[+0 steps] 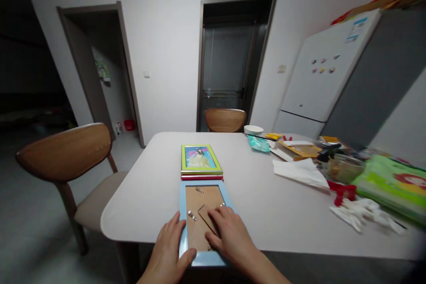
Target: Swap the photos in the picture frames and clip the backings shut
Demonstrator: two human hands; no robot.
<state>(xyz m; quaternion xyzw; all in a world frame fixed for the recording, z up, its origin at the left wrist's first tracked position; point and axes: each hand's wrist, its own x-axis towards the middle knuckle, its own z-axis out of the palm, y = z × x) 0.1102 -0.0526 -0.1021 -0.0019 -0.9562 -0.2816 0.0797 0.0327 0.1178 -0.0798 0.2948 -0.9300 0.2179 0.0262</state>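
Observation:
A light blue picture frame (229,195) lies face down at the table's near edge, its lower end overhanging. Small metal clips (192,215) sit around its brown backing board (196,235). My left hand (168,246) holds the lower left of the frame, fingers along the side border and thumb at the corner. On the backing, my right hand (231,230) rests with thumb and fingers apart, beside a thin dark angled line that looks like the stand's edge. Its fingertips partly cover that area. Just beyond lies a yellow-green picture frame (184,159), face up, stacked on a red-edged one.
On the right of the white table (253,195) are a white paper sheet (301,172), white gloves (366,213), a glass jar (344,167) and a green package (392,186). A bowl (253,130) stands at the far edge. Wooden chairs (68,148) flank the table.

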